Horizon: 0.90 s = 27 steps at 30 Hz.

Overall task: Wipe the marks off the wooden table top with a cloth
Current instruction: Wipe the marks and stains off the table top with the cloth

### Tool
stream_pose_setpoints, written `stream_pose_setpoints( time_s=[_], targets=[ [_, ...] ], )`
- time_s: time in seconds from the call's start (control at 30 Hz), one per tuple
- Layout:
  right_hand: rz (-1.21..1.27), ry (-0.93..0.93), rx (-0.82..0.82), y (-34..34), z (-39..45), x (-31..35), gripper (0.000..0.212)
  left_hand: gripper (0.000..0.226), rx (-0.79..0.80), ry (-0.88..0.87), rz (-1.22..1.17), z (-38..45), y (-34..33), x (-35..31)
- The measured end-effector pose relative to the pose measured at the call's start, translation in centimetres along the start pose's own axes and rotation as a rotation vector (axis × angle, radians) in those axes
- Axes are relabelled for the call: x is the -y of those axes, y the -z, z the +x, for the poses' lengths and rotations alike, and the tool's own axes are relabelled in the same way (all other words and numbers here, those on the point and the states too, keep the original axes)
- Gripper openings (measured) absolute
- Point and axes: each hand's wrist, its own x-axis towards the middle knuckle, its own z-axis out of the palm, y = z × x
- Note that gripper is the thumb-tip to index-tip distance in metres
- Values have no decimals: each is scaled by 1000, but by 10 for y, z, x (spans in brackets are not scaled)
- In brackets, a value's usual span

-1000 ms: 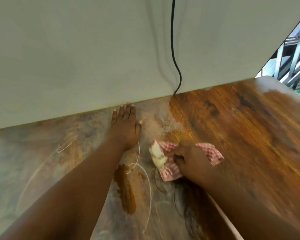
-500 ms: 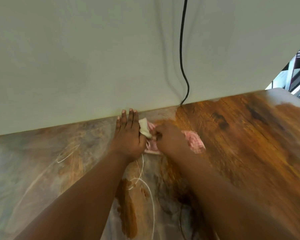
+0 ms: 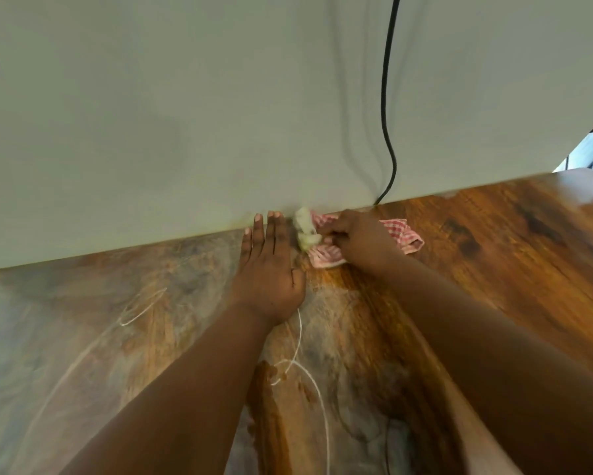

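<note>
Two hands are on the wooden worktop (image 3: 494, 255), both close to its far edge where it meets the pale wall (image 3: 185, 114). Your left hand (image 3: 271, 269) lies flat, palm down, with the fingers straight and together and the fingertips reaching the wall; it holds nothing. Your right hand (image 3: 356, 238) is curled over the cloth (image 3: 404, 236), gripping it and pressing it onto the worktop just beside the wall.

The cloth is red-and-white checked. One end spreads out to the right of your right hand; a bunched, paler, soiled end sticks up between the two hands, just beside the left index finger.

White chalk-like marks (image 3: 302, 368) remain on the worktop: thin curved lines run from below your left wrist toward the near edge, and another loop (image 3: 141, 310) lies to the left of your left forearm. The left part of the surface looks grey and hazy; the part to the right of the cloth shows clean, warm brown grain. A dark brown streak (image 3: 267, 406) lies between your forearms.

A black cable (image 3: 387, 97) hangs down the wall and meets the worktop edge just right of the cloth.
</note>
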Motion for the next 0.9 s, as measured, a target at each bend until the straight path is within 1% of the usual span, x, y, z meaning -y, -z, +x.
stream_pose_setpoints(
  time_s=[0.03,0.07,0.1,0.17,0.2,0.27,0.33,0.4,0.47,0.53,0.6,0.63,0.7,0.77,0.87,0.9],
  targets=[
    [-5,23,89,8,-1,-8,33,79,-4,-4,-7,-1,1,1],
    [-17,-8,127,16,2,-17,31,79,-7,-6,-13,-1,1,1],
    [-17,-71,110,21,8,-25,30,79,-12,-8,-18,-1,1,1],
    [-35,-224,-22,19,22,-30,29,79,-13,-2,-24,-2,2,0],
    [-85,-256,-102,13,27,-25,30,79,-9,0,-23,-2,2,-1],
    [-133,-248,-231,2,29,-14,31,79,-7,-1,-22,-1,1,-1],
    [-85,-246,-289,-5,23,-11,34,79,0,-3,-20,-1,0,0],
    [-22,-214,-249,-7,19,-8,37,79,4,3,-17,-1,-1,0],
    [23,-67,-149,-16,19,14,39,78,-1,14,-15,0,-1,0],
    [-35,106,-49,-32,23,42,37,78,-24,22,-23,0,-1,-1],
    [-124,180,14,-34,31,54,36,80,-47,30,-41,-2,1,-2],
    [-130,167,45,-30,35,49,37,80,-56,26,-43,-3,1,-2],
    [-84,84,76,-20,41,35,40,79,-66,21,-49,-4,2,-2],
    [-64,3,12,-18,41,27,41,79,-70,20,-55,-4,1,-2],
    [-127,-67,-143,-33,34,41,37,82,-79,9,-59,-4,1,-2],
    [-146,-70,-172,-38,32,48,35,83,-83,7,-64,-3,2,-3]
  ],
)
